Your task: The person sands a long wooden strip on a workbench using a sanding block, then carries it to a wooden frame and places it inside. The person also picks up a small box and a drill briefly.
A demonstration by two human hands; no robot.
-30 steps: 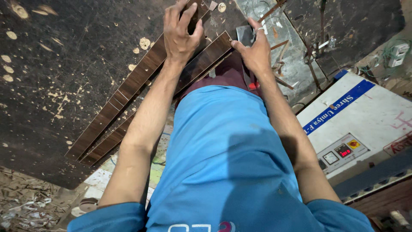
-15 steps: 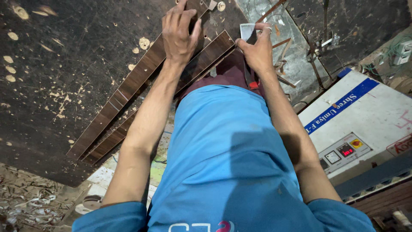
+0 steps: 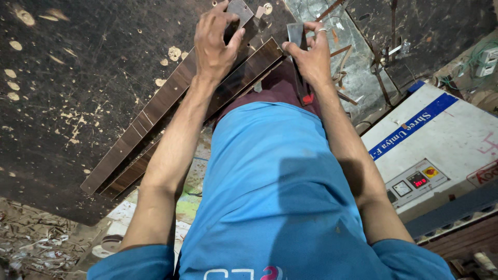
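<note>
While left hand (image 3: 217, 44) pins laminate strip (image 3: 171, 93) | right hand (image 3: 311, 54) holds chisel (image 3: 298, 57)

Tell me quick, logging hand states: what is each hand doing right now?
Left hand: closed, pressing on the long wood-grain strip.
Right hand: closed around a flat metal tool with a red handle end.

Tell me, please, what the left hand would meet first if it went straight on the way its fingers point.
The left hand already rests on the long wood-grain strip; straight on, it would probably follow that strip to its end, though depth is unclear.
</note>
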